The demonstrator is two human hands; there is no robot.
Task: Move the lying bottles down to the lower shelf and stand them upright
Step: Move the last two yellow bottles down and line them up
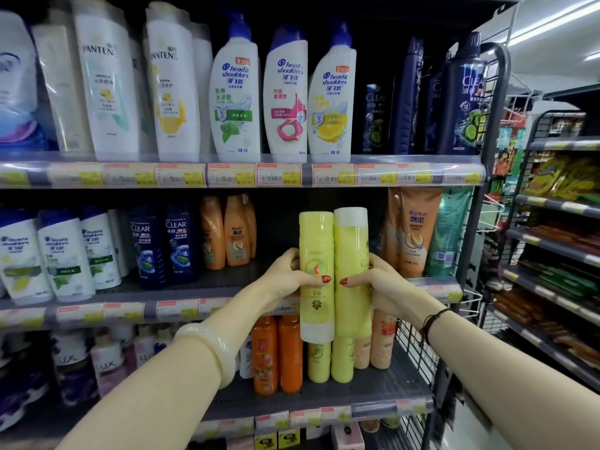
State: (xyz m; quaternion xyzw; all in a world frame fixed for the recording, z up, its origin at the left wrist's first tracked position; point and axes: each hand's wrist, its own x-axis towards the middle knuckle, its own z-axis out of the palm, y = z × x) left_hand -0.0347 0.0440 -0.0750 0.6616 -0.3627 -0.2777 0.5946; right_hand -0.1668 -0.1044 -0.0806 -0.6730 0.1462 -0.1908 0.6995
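Observation:
Two tall yellow-green bottles are held upright side by side in front of the middle shelf [181,292]. My left hand [289,280] grips the left bottle [316,287], whose white cap points down. My right hand [386,287] grips the right bottle [352,254], whose white cap points up. Both bottles hang in the air, and their lower ends overlap the lower shelf's row. On the lower shelf [324,397], two more yellow-green bottles [329,362] stand upright right below the held pair.
Orange bottles [276,355] stand left of the yellow-green ones on the lower shelf, peach bottles [376,345] to the right. Orange and teal tubes [422,232] fill the middle shelf's right end. A wire side panel [418,352] closes the shelf's right. Another rack [552,241] stands further right.

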